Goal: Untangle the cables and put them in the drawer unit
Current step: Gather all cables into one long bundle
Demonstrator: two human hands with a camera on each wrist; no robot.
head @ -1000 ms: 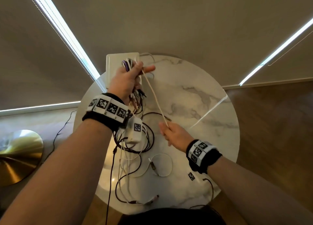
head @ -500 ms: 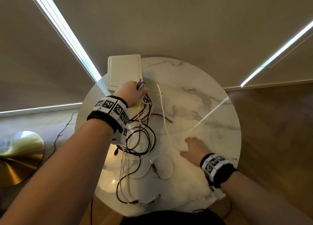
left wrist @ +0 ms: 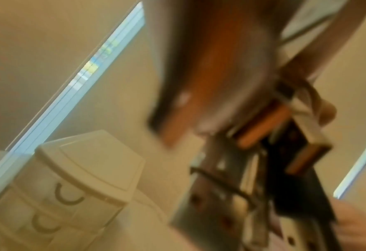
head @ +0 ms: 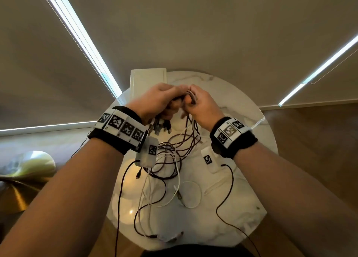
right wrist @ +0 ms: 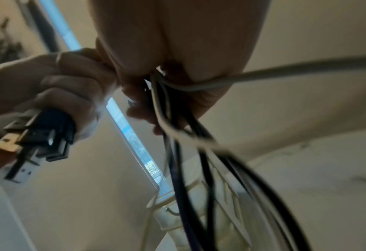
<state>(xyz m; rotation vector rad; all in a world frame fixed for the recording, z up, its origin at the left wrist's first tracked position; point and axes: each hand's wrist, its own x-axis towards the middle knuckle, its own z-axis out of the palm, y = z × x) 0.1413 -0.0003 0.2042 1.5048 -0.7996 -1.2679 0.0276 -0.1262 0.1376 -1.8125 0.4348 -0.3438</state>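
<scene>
Both hands meet above the back of the table, in front of the cream drawer unit (head: 148,78). My left hand (head: 170,99) grips a bundle of cable ends, and their USB plugs (head: 160,128) hang below the palm. My right hand (head: 190,99) pinches dark and white cable strands right beside it. From both hands the strands drop into a tangle of dark and white cables (head: 174,154) on the marble. In the right wrist view my right hand's fingers (right wrist: 177,59) hold the strands (right wrist: 177,152), and the plugs (right wrist: 40,135) stick out of my left hand. The left wrist view is blurred.
The round marble table (head: 242,121) carries a loose white cable loop (head: 190,194) near the front and a white cable (head: 257,123) at its right edge. A brass lamp base (head: 15,189) sits on the floor at left. Black wrist-camera cords hang off both arms.
My right hand let go of the white cable, dropped to the table at right, then came up to join my left hand on the bundle. The left hand dipped and rose again.
</scene>
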